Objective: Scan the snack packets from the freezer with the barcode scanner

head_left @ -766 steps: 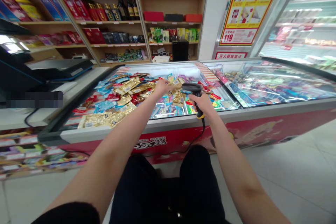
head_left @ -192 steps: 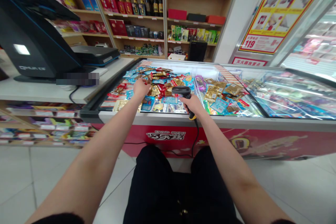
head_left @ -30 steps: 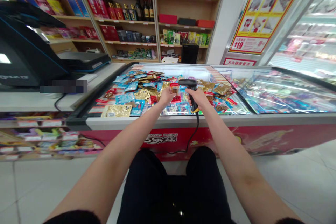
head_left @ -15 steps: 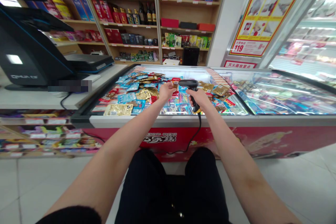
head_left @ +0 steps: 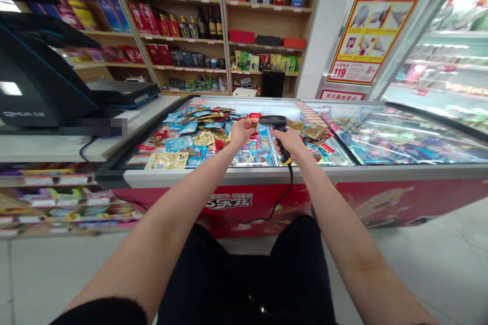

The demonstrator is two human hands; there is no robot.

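Both forearms point(head_left: 183, 200) slant inward over the freezer point(head_left: 305, 176); the left hand point(head_left: 241, 134) pinches a red packet point(head_left: 254, 117) above the goods, just beside the scanner point(head_left: 275, 121) that the right hand point(head_left: 288, 143) grips upright.

Pinching a red-topped packet point(head_left: 254, 118) in left hand point(head_left: 241, 133); gripping a scanner point(head_left: 273, 121) in right hand point(head_left: 288, 143), near the front edge of the freezer point(head_left: 206, 177); with a gold pouch point(head_left: 166, 160) by its front-left corner.
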